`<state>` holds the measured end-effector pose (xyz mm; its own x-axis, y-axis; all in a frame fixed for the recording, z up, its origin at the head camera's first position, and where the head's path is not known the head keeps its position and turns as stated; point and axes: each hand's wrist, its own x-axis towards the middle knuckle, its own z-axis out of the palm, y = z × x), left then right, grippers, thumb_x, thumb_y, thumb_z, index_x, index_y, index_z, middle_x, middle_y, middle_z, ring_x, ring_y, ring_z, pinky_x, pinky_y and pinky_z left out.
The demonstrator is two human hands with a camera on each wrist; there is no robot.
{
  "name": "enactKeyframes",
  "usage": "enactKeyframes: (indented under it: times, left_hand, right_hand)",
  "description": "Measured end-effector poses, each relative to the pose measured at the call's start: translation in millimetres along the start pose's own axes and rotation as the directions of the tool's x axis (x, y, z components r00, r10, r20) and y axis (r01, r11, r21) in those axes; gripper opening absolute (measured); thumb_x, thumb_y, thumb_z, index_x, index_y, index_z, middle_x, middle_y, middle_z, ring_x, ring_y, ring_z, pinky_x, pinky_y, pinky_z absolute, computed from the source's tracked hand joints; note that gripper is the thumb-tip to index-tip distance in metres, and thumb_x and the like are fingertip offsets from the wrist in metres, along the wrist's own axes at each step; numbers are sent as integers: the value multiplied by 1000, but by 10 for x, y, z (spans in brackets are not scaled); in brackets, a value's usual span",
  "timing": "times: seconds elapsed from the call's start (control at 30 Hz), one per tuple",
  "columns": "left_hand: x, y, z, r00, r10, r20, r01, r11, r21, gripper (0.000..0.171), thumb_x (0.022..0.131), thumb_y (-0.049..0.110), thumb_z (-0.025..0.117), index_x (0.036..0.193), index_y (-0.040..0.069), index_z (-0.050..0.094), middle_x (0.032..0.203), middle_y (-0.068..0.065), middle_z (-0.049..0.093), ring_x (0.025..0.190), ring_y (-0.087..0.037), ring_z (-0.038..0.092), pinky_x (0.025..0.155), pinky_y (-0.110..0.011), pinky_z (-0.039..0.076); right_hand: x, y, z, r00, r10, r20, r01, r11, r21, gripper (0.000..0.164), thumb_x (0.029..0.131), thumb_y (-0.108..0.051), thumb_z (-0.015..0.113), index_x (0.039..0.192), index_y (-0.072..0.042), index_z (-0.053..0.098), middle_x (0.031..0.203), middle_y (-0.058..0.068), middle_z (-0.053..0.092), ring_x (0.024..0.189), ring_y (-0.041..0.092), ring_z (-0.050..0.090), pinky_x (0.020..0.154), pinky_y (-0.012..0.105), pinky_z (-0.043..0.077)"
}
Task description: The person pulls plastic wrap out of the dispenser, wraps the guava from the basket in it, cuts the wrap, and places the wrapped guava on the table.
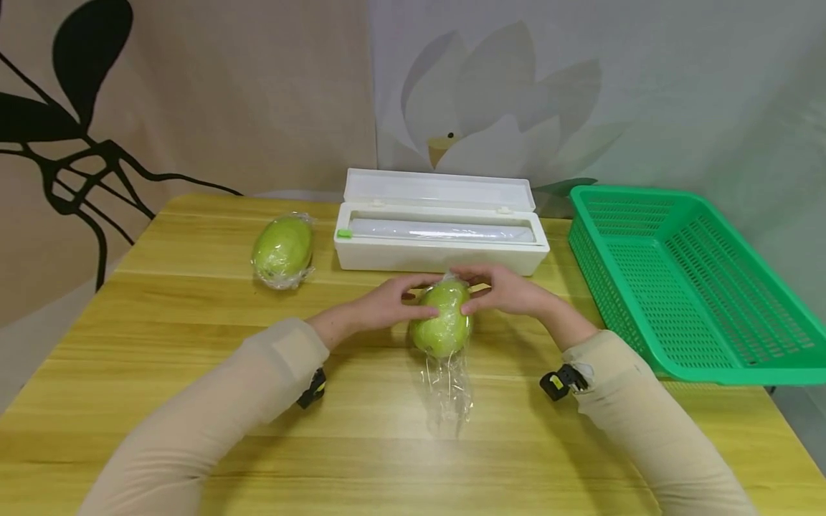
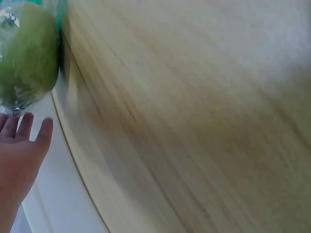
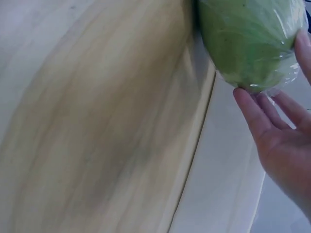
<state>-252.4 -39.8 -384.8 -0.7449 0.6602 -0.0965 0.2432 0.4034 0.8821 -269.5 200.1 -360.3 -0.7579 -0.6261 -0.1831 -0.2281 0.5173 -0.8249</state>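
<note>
A green, mango-like fruit (image 1: 444, 326) in clear plastic wrap is held at the middle of the wooden table. My left hand (image 1: 390, 301) grips its far left side, thumb on the near face and fingers behind. My right hand (image 1: 506, 292) holds the far right side the same way. A loose tail of cling film (image 1: 449, 387) hangs from the fruit's near end. In the left wrist view, fingertips touch the wrapped underside of the fruit (image 2: 31, 53). The right wrist view shows fingers under the fruit (image 3: 252, 43) and the thumb against its side.
Behind the hands stands a white cling film dispenser (image 1: 442, 254), its lid raised and a roll inside. A second wrapped green fruit (image 1: 284, 251) lies at the back left. On the right, a green plastic basket (image 1: 619, 315) reaches the table's edge. A wall is behind the table.
</note>
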Motion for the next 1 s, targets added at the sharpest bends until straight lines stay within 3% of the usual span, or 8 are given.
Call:
enactKeyframes:
  times: [0.17,0.27,0.47,0.7,0.83,1.0]
  left_hand:
    - [-53,37,4,995,-25,93,32,997,-68,88,81,20,72,150,18,17,151,-9,28,132,-29,39,106,-43,40]
    - [-77,57,18,994,-27,109,36,996,-82,97,77,19,75,151,19,13,149,-10,30,123,-29,47,101,-40,44]
    - [-95,51,78,998,-15,56,20,994,-103,97,76,17,77,150,18,14,143,-13,36,115,-28,53,95,-34,50]
    - [-86,-13,69,999,8,-51,-11,999,-48,100,74,13,78,151,16,14,146,-11,33,117,-28,50,94,-33,50]
    - [-75,-33,23,997,14,-76,-13,1000,8,101,76,18,76,151,17,9,152,-9,24,127,-30,42,102,-40,44]
    - [-102,-13,-16,996,22,-83,-6,982,190,103,77,34,75,152,16,6,158,-5,4,143,-31,15,114,-52,21]
  right_hand:
    - [-68,8,43,999,-8,-31,6,999,-48,74,83,-21,70,143,1,32,142,23,42,126,39,46,101,47,44]
    - [-159,9,96,1000,-5,-19,4,1000,-26,75,86,-21,67,145,1,26,145,24,36,123,42,48,97,45,48]
    - [-236,-16,189,999,-8,52,3,996,86,94,80,-16,74,149,-3,11,149,23,26,118,40,50,93,38,51]
    - [-99,-26,221,1000,-18,-14,19,996,92,95,78,-3,73,149,-1,11,148,25,25,120,43,49,92,38,52]
    - [-41,-30,216,1000,-8,-20,10,997,79,96,80,-5,70,150,-2,4,150,26,21,121,44,47,94,40,50]
    - [-35,-25,205,1000,-14,-10,14,998,67,95,81,-7,68,150,-3,2,151,25,18,123,44,45,94,41,50]
